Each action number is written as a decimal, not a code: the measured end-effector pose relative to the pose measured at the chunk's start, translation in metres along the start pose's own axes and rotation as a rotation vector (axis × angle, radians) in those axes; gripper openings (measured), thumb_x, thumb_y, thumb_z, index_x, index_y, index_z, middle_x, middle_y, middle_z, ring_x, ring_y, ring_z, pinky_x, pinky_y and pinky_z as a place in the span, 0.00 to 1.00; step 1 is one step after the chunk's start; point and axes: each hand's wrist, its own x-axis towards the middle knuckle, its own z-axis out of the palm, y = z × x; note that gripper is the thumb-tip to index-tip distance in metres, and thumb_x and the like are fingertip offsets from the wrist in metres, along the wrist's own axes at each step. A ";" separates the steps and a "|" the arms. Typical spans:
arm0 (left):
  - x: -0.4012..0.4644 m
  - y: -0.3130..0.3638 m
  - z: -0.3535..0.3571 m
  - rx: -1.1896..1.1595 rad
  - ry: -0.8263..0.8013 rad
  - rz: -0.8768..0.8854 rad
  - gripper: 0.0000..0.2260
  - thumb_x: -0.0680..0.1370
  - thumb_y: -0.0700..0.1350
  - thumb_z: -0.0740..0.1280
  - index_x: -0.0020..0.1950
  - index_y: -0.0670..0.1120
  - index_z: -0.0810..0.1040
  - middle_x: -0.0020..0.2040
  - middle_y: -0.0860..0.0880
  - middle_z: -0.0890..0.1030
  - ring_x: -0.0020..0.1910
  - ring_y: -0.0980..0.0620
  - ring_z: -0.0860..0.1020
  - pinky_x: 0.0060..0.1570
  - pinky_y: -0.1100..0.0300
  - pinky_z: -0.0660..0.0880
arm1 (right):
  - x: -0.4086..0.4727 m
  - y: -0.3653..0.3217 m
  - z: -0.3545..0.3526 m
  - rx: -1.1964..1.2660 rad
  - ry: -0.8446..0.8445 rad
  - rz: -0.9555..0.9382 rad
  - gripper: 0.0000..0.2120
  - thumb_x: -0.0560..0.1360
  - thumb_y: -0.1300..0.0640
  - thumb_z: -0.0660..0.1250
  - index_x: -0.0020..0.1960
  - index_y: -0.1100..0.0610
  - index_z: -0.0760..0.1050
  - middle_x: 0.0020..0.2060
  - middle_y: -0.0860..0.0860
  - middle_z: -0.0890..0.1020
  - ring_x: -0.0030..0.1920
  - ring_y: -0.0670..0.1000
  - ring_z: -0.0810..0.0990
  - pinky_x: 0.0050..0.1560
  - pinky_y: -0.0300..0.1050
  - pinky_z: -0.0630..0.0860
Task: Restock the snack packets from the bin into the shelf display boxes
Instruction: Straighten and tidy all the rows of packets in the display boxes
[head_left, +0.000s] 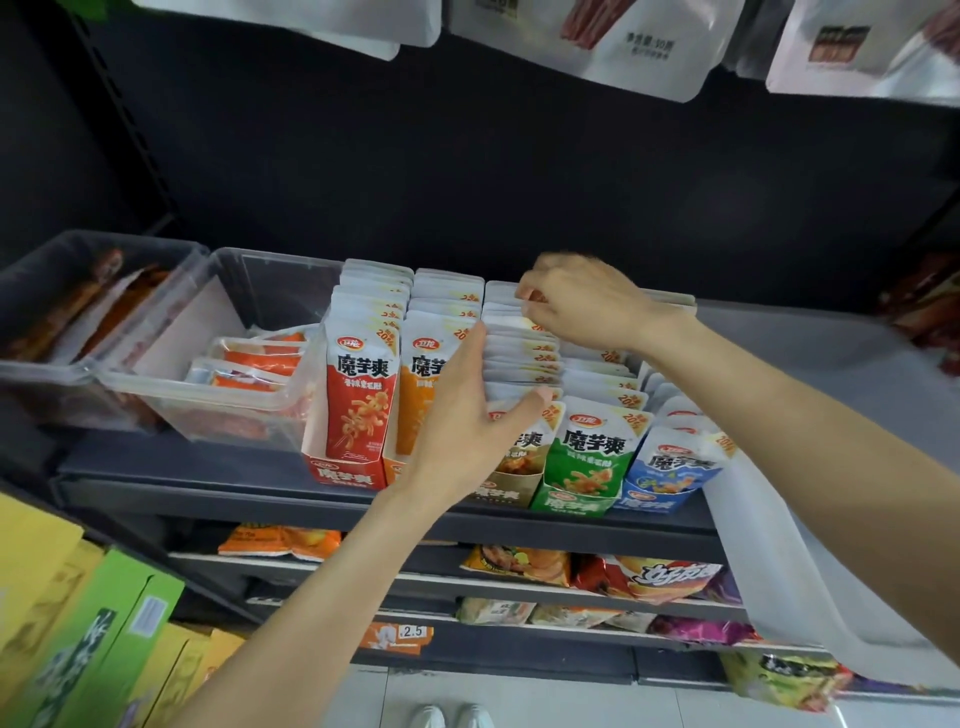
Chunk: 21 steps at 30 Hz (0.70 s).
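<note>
Five display boxes stand side by side on the dark shelf: red, orange, brown, green and blue, each packed with upright white snack packets. My left hand holds the row of packets in the brown box, thumb at the front, fingers along the left side. My right hand pinches the top edge of a packet at the back of that row. The large white bin sits at the right, its inside hidden from view.
Two clear plastic tubs with red and orange packets stand left of the boxes. White pouches hang overhead. Lower shelves hold chip bags. Green and yellow cartons stand at the lower left.
</note>
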 end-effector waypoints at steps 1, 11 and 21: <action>0.000 0.001 -0.003 0.104 0.001 0.038 0.38 0.74 0.61 0.65 0.78 0.48 0.53 0.75 0.52 0.62 0.73 0.56 0.59 0.71 0.56 0.60 | 0.001 -0.001 -0.001 -0.025 -0.018 -0.016 0.14 0.79 0.54 0.57 0.59 0.58 0.76 0.54 0.55 0.77 0.54 0.56 0.75 0.50 0.49 0.71; 0.094 0.015 -0.074 0.687 -0.051 0.408 0.07 0.77 0.50 0.67 0.54 0.53 0.81 0.49 0.53 0.82 0.50 0.52 0.78 0.53 0.47 0.74 | -0.001 0.023 -0.017 0.186 -0.099 0.041 0.07 0.75 0.54 0.67 0.52 0.51 0.81 0.48 0.47 0.83 0.50 0.48 0.80 0.49 0.44 0.76; 0.123 0.030 -0.072 0.851 -0.336 0.455 0.13 0.75 0.51 0.68 0.59 0.56 0.75 0.51 0.55 0.82 0.49 0.56 0.79 0.46 0.59 0.72 | -0.007 0.020 0.005 -0.016 0.202 -0.033 0.11 0.78 0.54 0.61 0.56 0.53 0.78 0.47 0.55 0.80 0.52 0.56 0.77 0.43 0.48 0.70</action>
